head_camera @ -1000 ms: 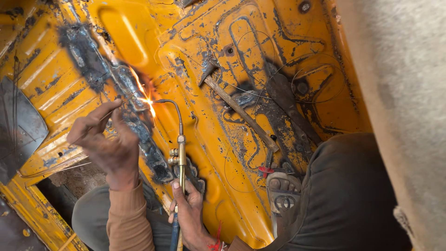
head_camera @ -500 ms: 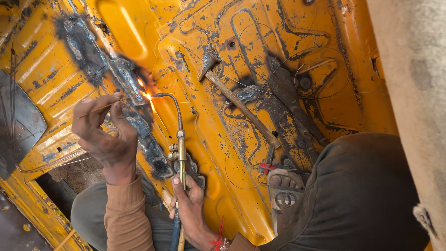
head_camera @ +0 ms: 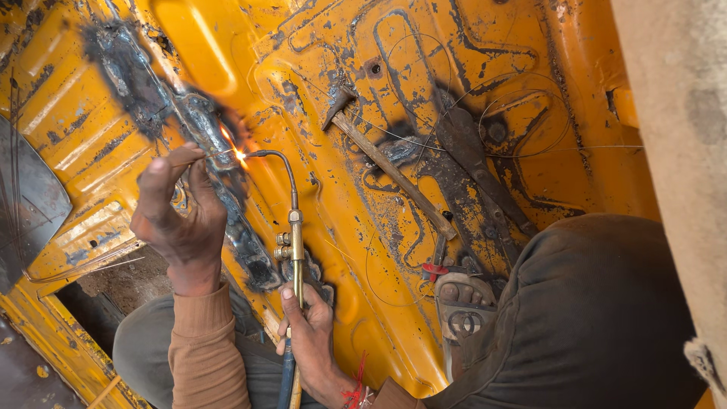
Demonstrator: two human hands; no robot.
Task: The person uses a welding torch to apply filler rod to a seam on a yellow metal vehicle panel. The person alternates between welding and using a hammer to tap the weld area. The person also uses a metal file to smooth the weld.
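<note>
Moved: left hand [head_camera: 178, 220] lower along seam [head_camera: 227, 204].
Torch [head_camera: 294, 242]: upright axis, tip bends toward seam.
Right hand [head_camera: 309, 333]: fist round torch.
Left hand: pinching rod [head_camera: 201, 157].

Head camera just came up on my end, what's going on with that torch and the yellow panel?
A person is working a dark, scorched seam on a worn yellow sheet-metal panel with a gas torch. The right hand grips the brass torch by its handle, its curved tip burning with a small flame on the seam. The left hand feeds a thin wire rod into the flame. A hammer and metal shears lie untouched on the panel, with a sandalled foot below them.
</note>
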